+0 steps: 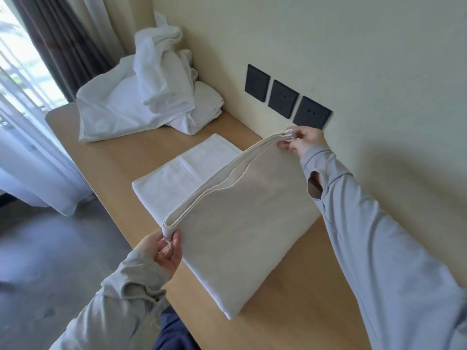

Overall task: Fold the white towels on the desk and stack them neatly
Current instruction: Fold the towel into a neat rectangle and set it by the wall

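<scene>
**Two corners pinched, a fold waiting to be laid**

From where I stood, the person had a half-folded towel raised by its top edge over the table. The left hand pinched the near corner, thumb and fingers closed on the bunched layers. The right hand pinched the far corner in the same way, close to the wall. The lower part of the cloth looked to rest on the table. Beyond it lay a folded towel, flat, with the raised one appearing to overlap its near side. A heap of loose towels sat at the far end, well apart and not yet folded.

The layers along the raised edge were not quite flush; one sagged between the two grips. To my eye, the thing to do was draw the hands gently apart until that edge ran straight, then check that every layer was caught in each pinch. After that, the edge should go down in one even sweep, both corners landing together so the sides matched. A flat palm from the crease outward would press out trapped air. Letting one corner lead would likely skew the fold and spoil the stack.

The three dark wall sockets sat just behind the right hand, so there was little room on that side.
</scene>
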Demonstrator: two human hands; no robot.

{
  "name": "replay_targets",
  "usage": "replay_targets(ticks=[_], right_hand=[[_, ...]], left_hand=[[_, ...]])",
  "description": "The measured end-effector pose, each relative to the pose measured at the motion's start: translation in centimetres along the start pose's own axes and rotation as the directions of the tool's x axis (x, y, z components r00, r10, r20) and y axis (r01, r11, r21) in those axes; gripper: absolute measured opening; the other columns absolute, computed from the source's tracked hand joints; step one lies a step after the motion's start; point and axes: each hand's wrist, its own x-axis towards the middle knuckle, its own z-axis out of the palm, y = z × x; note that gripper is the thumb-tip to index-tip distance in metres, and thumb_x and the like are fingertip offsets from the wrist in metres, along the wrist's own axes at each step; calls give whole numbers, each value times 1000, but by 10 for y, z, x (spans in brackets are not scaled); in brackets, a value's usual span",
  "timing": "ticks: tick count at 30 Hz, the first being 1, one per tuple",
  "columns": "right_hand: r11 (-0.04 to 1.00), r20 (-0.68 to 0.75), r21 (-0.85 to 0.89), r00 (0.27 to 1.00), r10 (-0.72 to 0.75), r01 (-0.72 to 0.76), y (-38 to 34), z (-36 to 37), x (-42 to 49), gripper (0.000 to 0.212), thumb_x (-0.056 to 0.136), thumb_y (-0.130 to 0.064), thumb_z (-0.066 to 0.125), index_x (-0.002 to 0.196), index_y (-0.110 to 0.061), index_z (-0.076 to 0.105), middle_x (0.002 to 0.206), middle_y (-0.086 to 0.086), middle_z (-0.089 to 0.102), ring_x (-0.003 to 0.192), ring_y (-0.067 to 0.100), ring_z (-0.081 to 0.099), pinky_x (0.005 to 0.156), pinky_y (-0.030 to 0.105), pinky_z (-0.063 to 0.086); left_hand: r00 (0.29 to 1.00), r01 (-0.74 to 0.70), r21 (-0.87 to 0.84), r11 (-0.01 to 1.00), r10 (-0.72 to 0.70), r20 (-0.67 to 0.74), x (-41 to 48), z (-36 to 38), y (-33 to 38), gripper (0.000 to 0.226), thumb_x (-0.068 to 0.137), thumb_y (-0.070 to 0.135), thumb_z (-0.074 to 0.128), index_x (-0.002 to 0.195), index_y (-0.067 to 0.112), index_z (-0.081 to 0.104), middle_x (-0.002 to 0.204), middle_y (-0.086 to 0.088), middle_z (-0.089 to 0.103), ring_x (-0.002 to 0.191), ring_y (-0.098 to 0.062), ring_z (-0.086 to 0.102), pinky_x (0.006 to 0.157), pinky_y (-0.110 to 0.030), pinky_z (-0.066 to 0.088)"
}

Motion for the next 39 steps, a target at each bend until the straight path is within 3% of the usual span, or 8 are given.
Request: replay_targets(ticks=[7,13,16,18,20,26,31,39], right_hand=[[966,-25,-224,992,125,-127,28,136,100,26,81,14,51,81,-7,66,75,7,66,68,21,67,82,29,55],[910,-34,-326,965,260,-257,99,216,148,16,88,3,55,100,0,65,74,2,60,67,15,56,45,6,43],[876,-41,-411,965,258,-251,116,222,163,21,88,-4,58,109,1,61,89,9,60,61,10,54,42,4,41],[861,-7,-449,964,266,-241,118,217,171,26,88,-6,60,114,-3,57,97,9,60,66,13,58,48,10,49],[794,58,-587,970,236,-158,116,211,176,25,85,-7,64,110,-7,58,93,4,58,75,15,57,64,21,51],[618,197,-783,969,149,64,111,199,169,20,77,-9,70,91,-13,57,82,4,58,76,21,54,72,32,46],[553,239,-809,971,-2,200,112,201,157,16,88,-12,58,99,-2,50,79,7,49,70,23,46,63,34,38],[347,276,-901,961,1,259,99,214,163,25,94,-22,50,105,-1,44,80,11,49,67,25,48,58,35,40]], left_hand=[[997,74,-31,997,-75,-15,77,10,122,7,86,1,58,85,-6,60,56,-10,67,37,-13,61,32,-21,47],[986,123,-145,982,-137,-93,154,12,166,23,97,15,44,89,-7,48,50,-21,62,37,-24,62,30,-28,48],[965,20,208,978,35,-259,175,2,166,37,91,34,54,74,1,49,38,-6,54,28,-19,48,32,-21,43],[886,-167,636,753,397,-238,184,-4,166,47,82,53,59,66,8,58,47,1,52,43,-18,46,48,-25,41],[784,-344,849,401,621,24,187,-5,173,40,75,57,66,70,17,63,72,4,55,64,-14,52,64,-30,42],[626,-512,849,-128,621,471,204,7,187,32,60,21,87,81,6,67,81,-6,56,74,-23,53,70,-25,38],[563,-603,769,-210,571,597,209,1,193,29,58,13,87,74,6,64,71,-1,57,62,-18,49,58,-19,35],[610,-594,745,-303,435,663,217,-6,217,23,80,17,70,74,16,48,63,6,50,58,-21,48,54,-25,34]])
